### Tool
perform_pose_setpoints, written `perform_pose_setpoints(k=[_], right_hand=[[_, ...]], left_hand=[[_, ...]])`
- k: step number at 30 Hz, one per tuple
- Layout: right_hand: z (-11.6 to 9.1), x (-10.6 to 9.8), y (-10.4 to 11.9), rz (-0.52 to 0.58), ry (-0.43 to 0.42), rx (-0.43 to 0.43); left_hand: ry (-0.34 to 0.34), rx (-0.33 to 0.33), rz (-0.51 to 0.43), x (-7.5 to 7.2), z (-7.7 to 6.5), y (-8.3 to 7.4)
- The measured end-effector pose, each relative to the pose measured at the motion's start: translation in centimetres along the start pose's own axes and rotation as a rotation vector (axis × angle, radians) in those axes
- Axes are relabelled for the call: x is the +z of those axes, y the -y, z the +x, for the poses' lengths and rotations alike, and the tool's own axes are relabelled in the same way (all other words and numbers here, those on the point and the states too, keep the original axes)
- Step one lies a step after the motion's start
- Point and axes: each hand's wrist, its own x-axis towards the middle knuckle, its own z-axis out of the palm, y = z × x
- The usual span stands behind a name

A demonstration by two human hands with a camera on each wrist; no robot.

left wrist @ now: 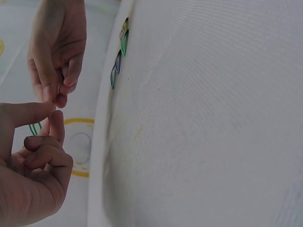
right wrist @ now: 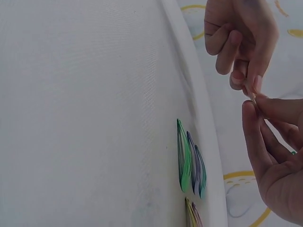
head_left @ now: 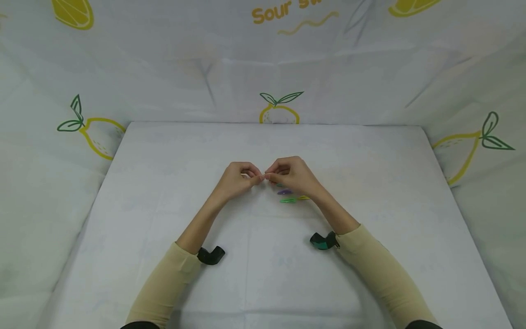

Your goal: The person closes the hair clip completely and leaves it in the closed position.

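My left hand (head_left: 240, 179) and right hand (head_left: 293, 176) meet at the fingertips over the table. Between them is a small hair clip (right wrist: 252, 97), showing only as a thin pale sliver in the right wrist view. Thumb and index finger of each hand pinch it, and the fingers hide most of it. Just below my right hand, several snap hair clips lie on the cloth: a bright green clip (right wrist: 184, 161), a purple clip (right wrist: 193, 163), a teal clip (right wrist: 202, 172) and a yellow clip (right wrist: 191, 213).
A white cloth covers the table (head_left: 263, 274). White curtains (head_left: 164, 68) with lemon prints hang along the back and both sides. Dark wrist-worn devices, the left one (head_left: 211, 255) and the right one (head_left: 323, 241), jut inward from the sleeves.
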Motion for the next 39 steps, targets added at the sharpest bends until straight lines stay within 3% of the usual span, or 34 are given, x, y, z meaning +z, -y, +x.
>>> perform_pose_setpoints(k=[12,25,39], right_hand=[[-0.3,-0.4,-0.2,0.042,0.001,0.03],[-0.7,-1.5,-0.3,0.058,0.036,0.065],[-1.5,-2.5,-0.4,0.061,-0.007,0.096]], left_hand=[[0.027,-0.029,-0.027,0.0,-0.1,0.0],[0.008,0.016,-0.057,0.1,0.0,-0.1],[0.007,0.072,-0.087,0.6,0.1,-0.5]])
